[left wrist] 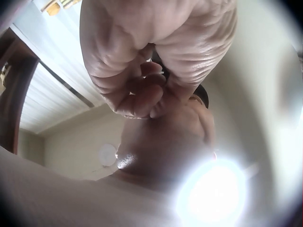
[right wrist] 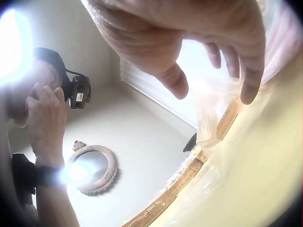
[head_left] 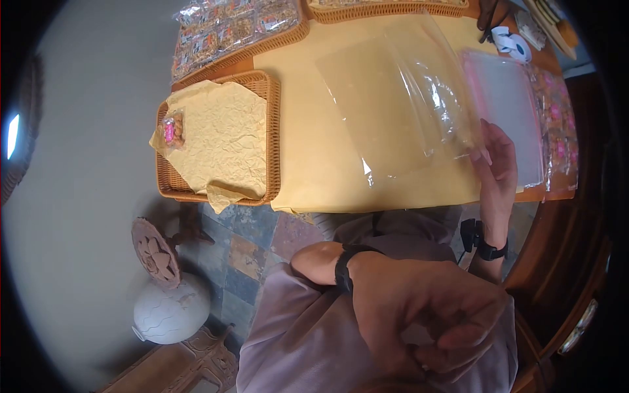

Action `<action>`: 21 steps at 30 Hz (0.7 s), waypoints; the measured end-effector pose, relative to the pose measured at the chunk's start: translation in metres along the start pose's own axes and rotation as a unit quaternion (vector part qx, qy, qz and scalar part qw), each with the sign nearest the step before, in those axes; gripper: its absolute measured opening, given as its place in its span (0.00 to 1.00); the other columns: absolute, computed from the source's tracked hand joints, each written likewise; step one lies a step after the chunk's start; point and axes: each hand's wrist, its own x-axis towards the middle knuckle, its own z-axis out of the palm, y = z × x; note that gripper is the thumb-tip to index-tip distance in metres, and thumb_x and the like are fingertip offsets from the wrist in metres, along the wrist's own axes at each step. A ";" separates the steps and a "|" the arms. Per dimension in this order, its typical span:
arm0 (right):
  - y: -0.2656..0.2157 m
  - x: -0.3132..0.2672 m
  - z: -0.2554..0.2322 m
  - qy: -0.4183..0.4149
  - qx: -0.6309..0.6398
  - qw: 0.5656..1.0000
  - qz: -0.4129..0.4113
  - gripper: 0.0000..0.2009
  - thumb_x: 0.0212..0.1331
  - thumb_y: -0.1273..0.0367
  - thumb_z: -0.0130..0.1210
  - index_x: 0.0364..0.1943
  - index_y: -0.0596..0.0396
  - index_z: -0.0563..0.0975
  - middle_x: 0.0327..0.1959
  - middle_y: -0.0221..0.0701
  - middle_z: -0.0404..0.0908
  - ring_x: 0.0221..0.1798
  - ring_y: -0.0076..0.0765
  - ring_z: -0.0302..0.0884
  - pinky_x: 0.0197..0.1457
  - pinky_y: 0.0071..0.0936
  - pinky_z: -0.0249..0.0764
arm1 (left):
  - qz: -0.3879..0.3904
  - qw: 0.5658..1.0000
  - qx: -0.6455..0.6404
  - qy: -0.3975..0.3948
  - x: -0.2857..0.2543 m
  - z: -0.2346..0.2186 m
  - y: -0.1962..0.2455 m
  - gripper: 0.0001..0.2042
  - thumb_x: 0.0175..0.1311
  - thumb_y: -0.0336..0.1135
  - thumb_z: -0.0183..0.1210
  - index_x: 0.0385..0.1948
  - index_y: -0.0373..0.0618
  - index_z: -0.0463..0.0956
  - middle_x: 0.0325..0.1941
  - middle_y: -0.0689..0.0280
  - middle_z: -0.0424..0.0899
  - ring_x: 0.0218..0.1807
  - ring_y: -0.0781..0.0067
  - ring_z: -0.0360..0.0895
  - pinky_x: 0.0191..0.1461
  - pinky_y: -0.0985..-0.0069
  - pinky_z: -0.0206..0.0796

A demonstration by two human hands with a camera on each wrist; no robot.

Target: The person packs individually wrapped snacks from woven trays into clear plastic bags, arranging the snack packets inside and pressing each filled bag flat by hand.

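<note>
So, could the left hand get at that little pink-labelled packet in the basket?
Probably, with a reach: the left hand is raised in the air, away from the basket, but the packet lies uncovered on the crumpled paper, and nothing seems to block the way.

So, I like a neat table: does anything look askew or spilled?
Yes, the paper liner sits askew in the nearest wicker tray: crumpled, two corners flopping over the rim, bare wicker showing at one corner. Nothing looks spilled.

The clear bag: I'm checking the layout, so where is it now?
In the head view, right of centre, the clear bag is over the yellow sheet, its right edge at the right hand.
</note>
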 end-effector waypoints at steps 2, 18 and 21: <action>0.001 0.000 0.001 0.002 0.004 1.000 0.003 0.26 0.65 0.76 0.60 0.67 0.62 0.67 0.71 0.43 0.70 0.74 0.39 0.67 0.75 0.36 0.64 | 0.008 0.999 -0.031 -0.005 0.001 0.002 0.002 0.20 0.56 0.19 0.67 0.36 0.43 0.60 0.25 0.69 0.69 0.24 0.79 0.66 0.31 0.80 0.62; 0.003 0.007 0.001 0.006 0.006 1.000 0.007 0.26 0.64 0.78 0.60 0.66 0.61 0.68 0.71 0.42 0.71 0.73 0.38 0.67 0.75 0.34 0.63 | 0.003 0.995 0.074 -0.069 0.010 -0.010 0.023 0.19 0.58 0.20 0.65 0.31 0.46 0.57 0.23 0.73 0.67 0.22 0.81 0.62 0.29 0.80 0.57; 0.002 0.006 0.002 0.006 0.011 1.000 0.015 0.26 0.64 0.78 0.60 0.67 0.61 0.68 0.71 0.42 0.71 0.74 0.38 0.67 0.76 0.34 0.63 | 0.056 0.998 0.027 -0.017 0.008 -0.006 0.013 0.19 0.58 0.21 0.66 0.32 0.45 0.58 0.24 0.72 0.69 0.24 0.80 0.66 0.31 0.80 0.63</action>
